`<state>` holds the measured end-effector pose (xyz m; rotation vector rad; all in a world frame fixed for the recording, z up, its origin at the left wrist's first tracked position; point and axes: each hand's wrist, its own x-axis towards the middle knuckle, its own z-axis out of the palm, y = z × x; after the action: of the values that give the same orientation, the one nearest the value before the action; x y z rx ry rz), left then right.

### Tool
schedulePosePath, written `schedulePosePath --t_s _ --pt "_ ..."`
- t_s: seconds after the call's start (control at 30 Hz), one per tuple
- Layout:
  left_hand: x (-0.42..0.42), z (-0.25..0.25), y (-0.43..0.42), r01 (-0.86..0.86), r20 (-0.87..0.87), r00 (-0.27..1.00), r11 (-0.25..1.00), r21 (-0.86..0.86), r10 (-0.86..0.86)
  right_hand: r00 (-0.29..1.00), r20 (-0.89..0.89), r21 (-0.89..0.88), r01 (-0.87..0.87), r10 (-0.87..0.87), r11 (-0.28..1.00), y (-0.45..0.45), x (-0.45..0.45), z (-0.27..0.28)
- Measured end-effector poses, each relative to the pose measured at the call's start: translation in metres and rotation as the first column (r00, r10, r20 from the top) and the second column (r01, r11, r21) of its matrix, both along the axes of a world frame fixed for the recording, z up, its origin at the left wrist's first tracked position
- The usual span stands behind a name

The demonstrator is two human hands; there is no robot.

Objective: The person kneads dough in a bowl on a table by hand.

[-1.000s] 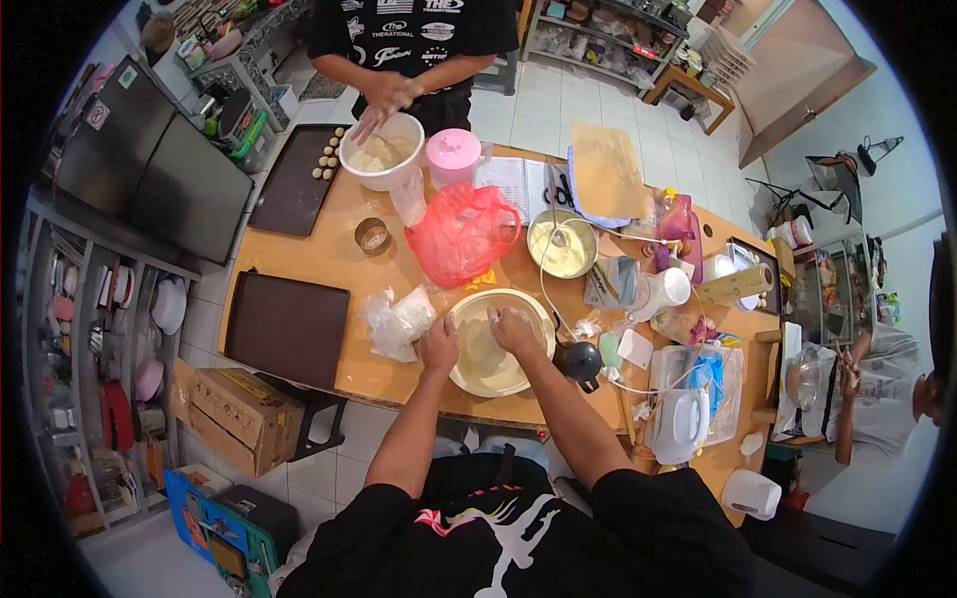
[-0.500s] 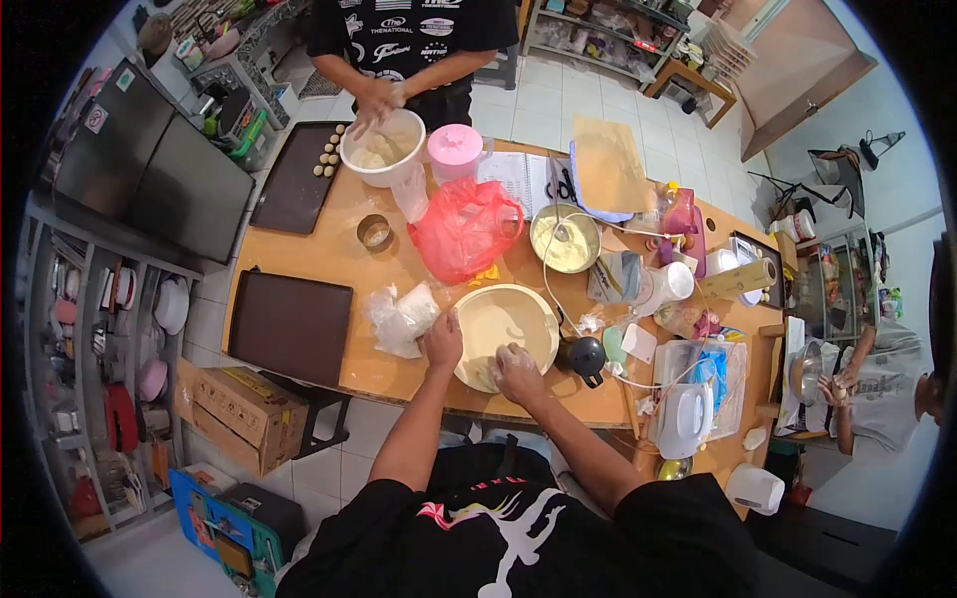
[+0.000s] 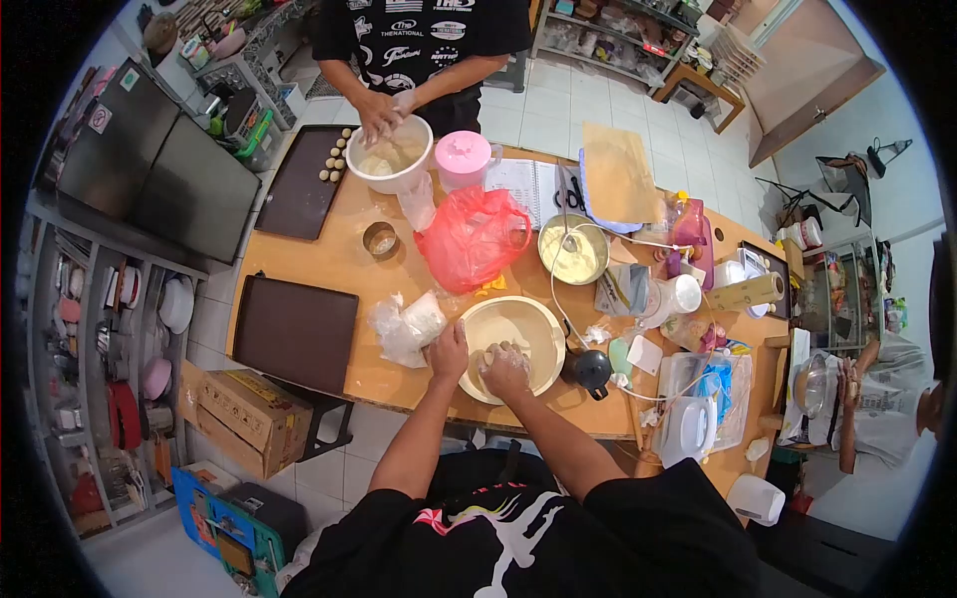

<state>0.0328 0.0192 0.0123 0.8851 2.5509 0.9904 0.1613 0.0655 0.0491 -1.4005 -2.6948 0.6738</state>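
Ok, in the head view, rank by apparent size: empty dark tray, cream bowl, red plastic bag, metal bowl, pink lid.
1. Empty dark tray
2. Cream bowl and red plastic bag, too alike to rank
3. Metal bowl
4. Pink lid

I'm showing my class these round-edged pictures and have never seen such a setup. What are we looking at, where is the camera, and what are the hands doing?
There is no machine: one camera, worn on a person's head, looks forward and down. The wearer's left hand is at the rim of a cream bowl, seemingly steadying it. The right hand is down inside; what it presses is mostly hidden. On the wooden table are also a red bag, a bare dark tray and another tray with small balls. Across the table, another person's hands are over a white bowl.
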Motion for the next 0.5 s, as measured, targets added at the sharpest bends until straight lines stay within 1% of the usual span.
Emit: schedulePosePath --t_s 0.13,0.23,0.33,0.43,0.5 --pt "-0.003 0.0 -0.003 0.049 0.006 0.999 0.998 -0.034 -0.049 0.998 0.046 0.049 0.036 -0.039 0.998 0.006 -0.011 -0.004" --pt "-0.005 0.002 -0.001 0.065 -0.014 0.998 0.997 -0.029 -0.065 0.995 0.069 0.034 0.063 -0.065 0.997 0.012 -0.018 -0.004" --pt "-0.005 0.003 -0.003 0.081 -0.011 0.997 0.996 -0.04 -0.081 0.997 0.049 0.055 0.057 -0.06 0.997 0.019 -0.02 -0.01" --pt "-0.005 0.0 -0.003 0.087 -0.018 0.996 0.994 -0.06 -0.089 0.998 0.052 0.146 0.032 -0.04 0.989 0.029 -0.024 -0.008" --pt "-0.006 -0.003 -0.004 0.093 -0.019 0.995 0.993 -0.079 -0.095 0.993 0.061 0.215 0.082 -0.097 0.973 0.035 -0.029 -0.003"
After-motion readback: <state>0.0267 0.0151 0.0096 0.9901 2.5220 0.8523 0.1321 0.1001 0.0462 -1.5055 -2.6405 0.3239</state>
